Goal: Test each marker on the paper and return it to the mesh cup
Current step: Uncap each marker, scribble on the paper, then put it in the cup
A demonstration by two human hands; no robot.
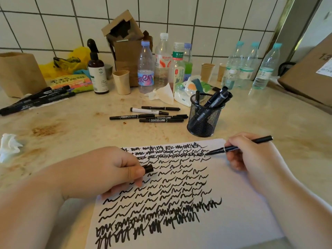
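Note:
A white paper (233, 203) covered with rows of black squiggles lies in front of me on the counter. My right hand (246, 151) grips a thin black marker (221, 149), its tip touching the paper at the right end of a scribbled row. Resting on the paper's left part, my left hand (111, 169) pinches the marker's black cap (148, 168). The black mesh cup (203, 119) stands just beyond the paper and holds several black markers (218, 97). Several more markers (154, 115) lie loose to the cup's left.
Another bunch of black markers (36, 99) lies at the far left. Water bottles (146, 69), paper cups (122, 81), a brown spray bottle (97, 69), tissues (161, 94) and a cardboard box (309, 72) crowd the back of the counter by the tiled wall. A crumpled tissue (9, 146) sits at left.

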